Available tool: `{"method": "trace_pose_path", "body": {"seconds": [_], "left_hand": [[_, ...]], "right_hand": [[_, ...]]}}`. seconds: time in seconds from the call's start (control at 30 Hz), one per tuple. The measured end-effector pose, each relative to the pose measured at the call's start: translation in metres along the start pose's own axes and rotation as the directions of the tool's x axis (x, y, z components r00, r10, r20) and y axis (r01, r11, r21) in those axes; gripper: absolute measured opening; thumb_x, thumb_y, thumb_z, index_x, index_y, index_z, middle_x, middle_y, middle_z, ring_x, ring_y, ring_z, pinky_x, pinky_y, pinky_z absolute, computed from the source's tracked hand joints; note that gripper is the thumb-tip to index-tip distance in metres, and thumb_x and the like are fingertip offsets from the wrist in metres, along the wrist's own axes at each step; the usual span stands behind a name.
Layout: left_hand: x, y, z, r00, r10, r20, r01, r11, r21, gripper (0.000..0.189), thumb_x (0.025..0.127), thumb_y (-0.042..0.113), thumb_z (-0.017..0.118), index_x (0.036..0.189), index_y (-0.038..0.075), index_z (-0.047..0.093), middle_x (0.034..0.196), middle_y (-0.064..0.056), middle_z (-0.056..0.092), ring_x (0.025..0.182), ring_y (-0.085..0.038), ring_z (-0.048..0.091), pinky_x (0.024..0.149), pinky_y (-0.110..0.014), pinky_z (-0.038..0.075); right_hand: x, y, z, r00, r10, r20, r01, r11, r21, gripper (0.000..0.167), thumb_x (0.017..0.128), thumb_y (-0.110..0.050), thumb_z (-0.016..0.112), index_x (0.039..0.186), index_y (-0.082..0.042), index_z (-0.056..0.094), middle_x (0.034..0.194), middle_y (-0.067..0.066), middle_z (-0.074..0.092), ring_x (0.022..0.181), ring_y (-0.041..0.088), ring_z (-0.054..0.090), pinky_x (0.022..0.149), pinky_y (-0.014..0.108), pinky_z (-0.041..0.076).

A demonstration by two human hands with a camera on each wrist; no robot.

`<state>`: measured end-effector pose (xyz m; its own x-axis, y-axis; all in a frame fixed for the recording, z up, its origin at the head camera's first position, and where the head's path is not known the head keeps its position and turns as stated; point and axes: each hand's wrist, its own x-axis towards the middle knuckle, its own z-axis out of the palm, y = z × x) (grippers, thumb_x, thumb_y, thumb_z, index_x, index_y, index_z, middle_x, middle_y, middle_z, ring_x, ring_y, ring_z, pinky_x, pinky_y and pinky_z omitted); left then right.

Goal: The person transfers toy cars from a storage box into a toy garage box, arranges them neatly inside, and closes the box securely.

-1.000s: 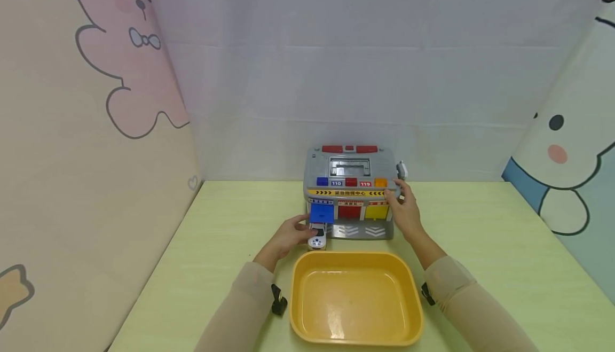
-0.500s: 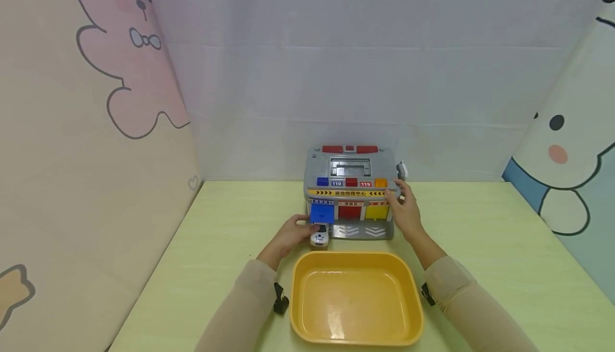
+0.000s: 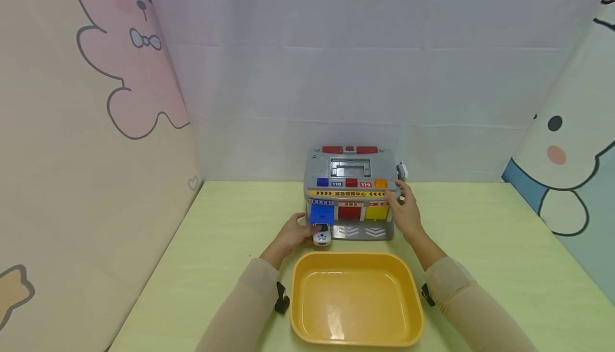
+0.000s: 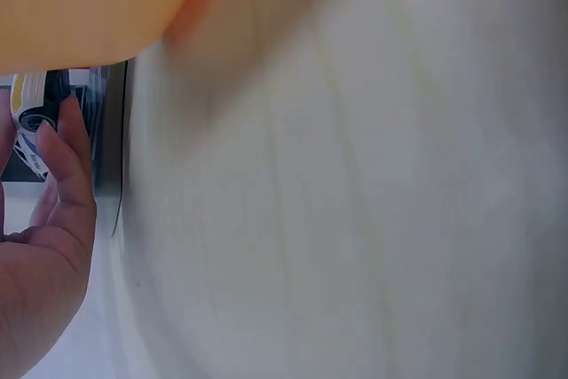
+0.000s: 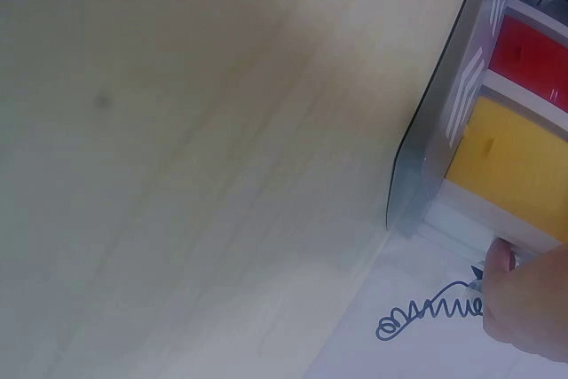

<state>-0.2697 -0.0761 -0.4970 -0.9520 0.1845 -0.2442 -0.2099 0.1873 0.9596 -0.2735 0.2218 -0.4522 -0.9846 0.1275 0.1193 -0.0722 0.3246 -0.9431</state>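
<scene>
A grey toy garage (image 3: 314, 167) with blue, red and yellow doors stands at the back of the table. Its blue door (image 3: 322, 214) is lifted, while the red door (image 3: 349, 212) and yellow door (image 3: 377, 212) hang down. In my left hand (image 3: 290, 234) I pinch a small white toy police car (image 3: 322, 239) between thumb and fingers, its rear end under the blue door. The left wrist view shows the fingers along the car's (image 4: 34, 95) side. My right hand (image 3: 405, 214) grips the garage's right front corner; part of it is cut off in the right wrist view.
A yellow tray (image 3: 357, 343) lies just in front of the garage, between my forearms. On the garage's right side hangs a grey-and-white piece (image 3: 402, 170), with a dark coiled cord (image 5: 426, 310) in the right wrist view. A pale curtain closes the back.
My left hand has shifted the toy car a little right and inward, lining it up with the blue door's opening. The right hand and the garage have stayed where they were.
</scene>
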Motion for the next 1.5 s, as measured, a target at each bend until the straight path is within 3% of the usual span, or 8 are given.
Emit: {"method": "trace_pose_path", "body": {"seconds": [0.57, 0.8, 1.0, 1.13, 1.3, 1.5], "left_hand": [[-0.0001, 0.0004, -0.0003, 0.999, 0.03, 0.04, -0.033, 0.997, 0.064, 0.083, 0.089, 0.017, 0.074, 0.15, -0.003, 0.022, 0.113, -0.021, 0.064, 0.094, -0.029, 0.066, 0.09, -0.043, 0.052], [0.0024, 0.0, 0.0009, 1.0, 0.01, 0.026, -0.011, 1.0, 0.025, 0.078, 0.089, 0.017, 0.074, 0.148, -0.003, 0.027, 0.112, -0.02, 0.065, 0.093, -0.027, 0.066, 0.083, -0.039, 0.056], [0.0011, 0.0056, 0.0024, 1.0, 0.013, 0.01, -0.013, 1.0, -0.005, 0.07, 0.092, 0.015, 0.07, 0.146, -0.004, 0.03, 0.114, -0.023, 0.064, 0.092, -0.028, 0.067, 0.079, -0.038, 0.057], [0.005, 0.0017, 0.0042, 1.0, 0.013, -0.011, -0.014, 1.0, -0.025, 0.066, 0.094, 0.013, 0.066, 0.146, -0.004, 0.03, 0.116, -0.025, 0.063, 0.093, -0.03, 0.067, 0.077, -0.038, 0.058], [0.0055, 0.0011, 0.0049, 1.0, 0.022, 0.006, -0.021, 0.994, -0.107, 0.067, 0.093, 0.007, 0.061, 0.148, -0.005, 0.024, 0.121, -0.029, 0.059, 0.097, -0.033, 0.065, 0.079, -0.041, 0.057], [0.0055, -0.0011, 0.0025, 0.998, 0.019, 0.058, -0.008, 0.985, -0.172, 0.076, 0.087, -0.002, 0.064, 0.149, -0.003, 0.02, 0.125, -0.029, 0.056, 0.101, -0.035, 0.064, 0.083, -0.042, 0.056]], "right_hand": [[-0.0014, -0.0013, 0.0, 1.0, 0.0, 0.005, 0.0, 1.0, 0.004, 0.059, 0.103, -0.039, 0.047, 0.15, -0.009, 0.028, 0.133, 0.024, 0.04, 0.12, 0.038, 0.047, 0.096, 0.049, 0.042], [-0.0015, 0.0006, 0.0001, 1.0, 0.003, 0.006, -0.003, 1.0, 0.0, 0.059, 0.103, -0.039, 0.048, 0.15, -0.01, 0.028, 0.132, 0.024, 0.041, 0.116, 0.037, 0.049, 0.093, 0.046, 0.043], [-0.0002, 0.0006, 0.0, 1.0, 0.007, 0.005, -0.007, 1.0, 0.002, 0.059, 0.102, -0.039, 0.049, 0.15, -0.01, 0.028, 0.133, 0.024, 0.04, 0.119, 0.038, 0.048, 0.098, 0.049, 0.041], [0.0002, 0.0012, 0.0003, 1.0, 0.003, 0.003, -0.003, 1.0, -0.003, 0.058, 0.102, -0.038, 0.049, 0.15, -0.011, 0.029, 0.133, 0.024, 0.04, 0.12, 0.038, 0.047, 0.098, 0.05, 0.041], [0.0007, 0.0013, 0.0005, 1.0, -0.001, -0.003, 0.001, 1.0, -0.005, 0.057, 0.102, -0.038, 0.049, 0.149, -0.011, 0.029, 0.133, 0.023, 0.041, 0.12, 0.037, 0.047, 0.097, 0.049, 0.042], [0.0002, 0.0001, -0.0001, 1.0, 0.003, -0.008, -0.003, 1.0, -0.01, 0.058, 0.102, -0.039, 0.048, 0.149, -0.01, 0.029, 0.132, 0.023, 0.041, 0.122, 0.038, 0.046, 0.098, 0.05, 0.042]]}}
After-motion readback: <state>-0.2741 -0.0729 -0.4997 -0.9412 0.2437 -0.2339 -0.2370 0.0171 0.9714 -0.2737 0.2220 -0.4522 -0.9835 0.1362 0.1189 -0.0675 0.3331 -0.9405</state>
